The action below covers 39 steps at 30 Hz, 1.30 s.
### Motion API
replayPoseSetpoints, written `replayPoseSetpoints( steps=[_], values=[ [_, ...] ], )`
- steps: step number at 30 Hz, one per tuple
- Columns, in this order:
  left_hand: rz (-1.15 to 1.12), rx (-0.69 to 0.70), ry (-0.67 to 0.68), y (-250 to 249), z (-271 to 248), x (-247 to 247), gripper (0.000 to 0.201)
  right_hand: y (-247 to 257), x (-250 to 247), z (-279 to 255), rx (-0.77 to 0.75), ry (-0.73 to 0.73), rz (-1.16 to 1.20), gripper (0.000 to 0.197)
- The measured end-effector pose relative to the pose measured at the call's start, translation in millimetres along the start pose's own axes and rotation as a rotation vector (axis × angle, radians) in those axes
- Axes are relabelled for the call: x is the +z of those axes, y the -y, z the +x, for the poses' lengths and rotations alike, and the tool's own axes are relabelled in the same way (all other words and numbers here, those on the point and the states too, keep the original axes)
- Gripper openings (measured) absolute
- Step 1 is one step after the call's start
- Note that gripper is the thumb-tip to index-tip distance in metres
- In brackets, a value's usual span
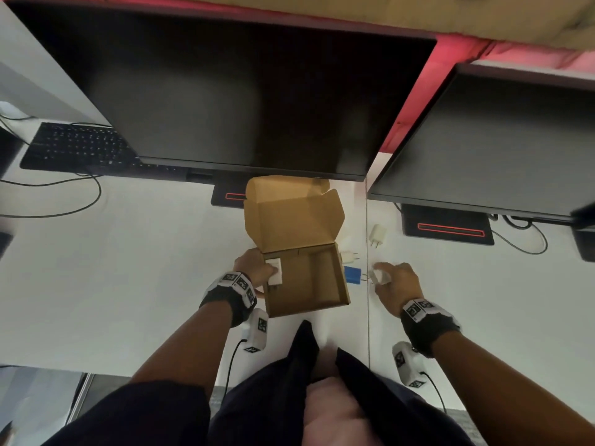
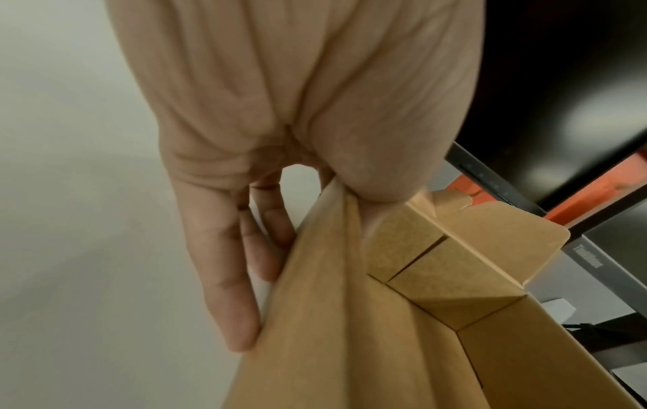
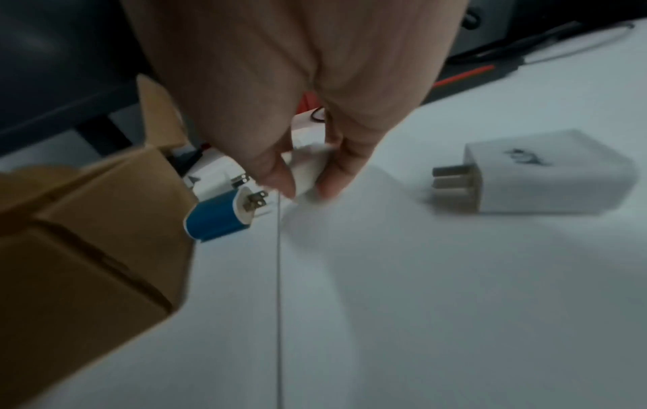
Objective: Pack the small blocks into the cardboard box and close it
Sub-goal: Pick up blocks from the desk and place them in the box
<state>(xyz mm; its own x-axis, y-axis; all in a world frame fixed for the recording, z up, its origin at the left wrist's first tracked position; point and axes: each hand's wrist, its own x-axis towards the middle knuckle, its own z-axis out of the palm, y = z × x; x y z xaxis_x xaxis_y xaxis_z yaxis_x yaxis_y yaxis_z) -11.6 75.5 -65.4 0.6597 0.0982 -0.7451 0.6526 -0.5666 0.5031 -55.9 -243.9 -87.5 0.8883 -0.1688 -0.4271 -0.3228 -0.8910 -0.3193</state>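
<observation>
The brown cardboard box (image 1: 309, 284) sits open on the white desk with its lid (image 1: 289, 217) standing up at the back. My left hand (image 1: 259, 268) is at the box's left wall (image 2: 315, 304), fingers (image 2: 224, 276) outside and thumb (image 2: 371, 166) over the rim, pinching a white block (image 1: 274, 272) there. The wrist view hides that block. My right hand (image 1: 380, 275) pinches another white pronged block (image 3: 308, 166) just above the desk, right of the box. A blue block (image 1: 352, 274) (image 3: 217, 218) lies against the box's right wall.
Two more white blocks lie on the desk: one (image 1: 349, 256) beside the box, one (image 1: 376, 235) (image 3: 546, 174) farther right. Two dark monitors (image 1: 244, 101) (image 1: 502, 149) overhang the back on stands (image 1: 447, 228). A keyboard (image 1: 77, 146) and cables (image 1: 64, 201) lie at the left.
</observation>
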Motion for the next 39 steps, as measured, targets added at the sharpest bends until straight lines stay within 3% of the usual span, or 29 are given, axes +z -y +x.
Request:
replayPoseSetpoints(
  steps=[3, 6, 9, 11, 14, 18, 23, 30, 36, 39],
  values=[
    [0.004, 0.011, 0.011, 2, 4, 0, 0.011, 9, -11, -7, -0.101, -0.171, 0.108, 0.043],
    [-0.012, -0.005, 0.038, 3, 6, -1, 0.023, 36, -22, -12, -0.337, -0.231, 0.203, 0.040],
    [0.015, 0.009, 0.059, 3, 8, -2, 0.023, 72, -23, -16, -0.574, -0.064, 0.156, 0.042],
    [-0.001, 0.000, 0.086, 1, 7, -2, 0.027, 96, -14, -16, -0.650, 0.040, 0.060, 0.045],
    [0.020, -0.006, 0.096, 1, 9, -3, 0.031, 128, 1, -13, -0.616, 0.175, -0.088, 0.044],
    [0.066, 0.015, 0.096, 4, 17, -2, 0.037, 155, 21, -8, -0.597, 0.268, -0.373, 0.024],
    [0.036, -0.002, 0.101, 4, 16, -3, 0.037, 160, 41, -2, -0.565, 0.319, -0.403, 0.038],
    [0.052, 0.014, 0.074, -1, 14, 0, 0.043, 147, 55, 2, -0.522, 0.248, -0.269, 0.028],
    [0.122, 0.026, -0.016, -4, 13, 9, 0.038, 132, 30, 4, -0.670, 0.279, -0.205, 0.062],
    [0.143, 0.012, -0.023, -3, 15, 9, 0.045, 118, 1, 3, -0.666, 0.194, -0.043, 0.052]
  ],
)
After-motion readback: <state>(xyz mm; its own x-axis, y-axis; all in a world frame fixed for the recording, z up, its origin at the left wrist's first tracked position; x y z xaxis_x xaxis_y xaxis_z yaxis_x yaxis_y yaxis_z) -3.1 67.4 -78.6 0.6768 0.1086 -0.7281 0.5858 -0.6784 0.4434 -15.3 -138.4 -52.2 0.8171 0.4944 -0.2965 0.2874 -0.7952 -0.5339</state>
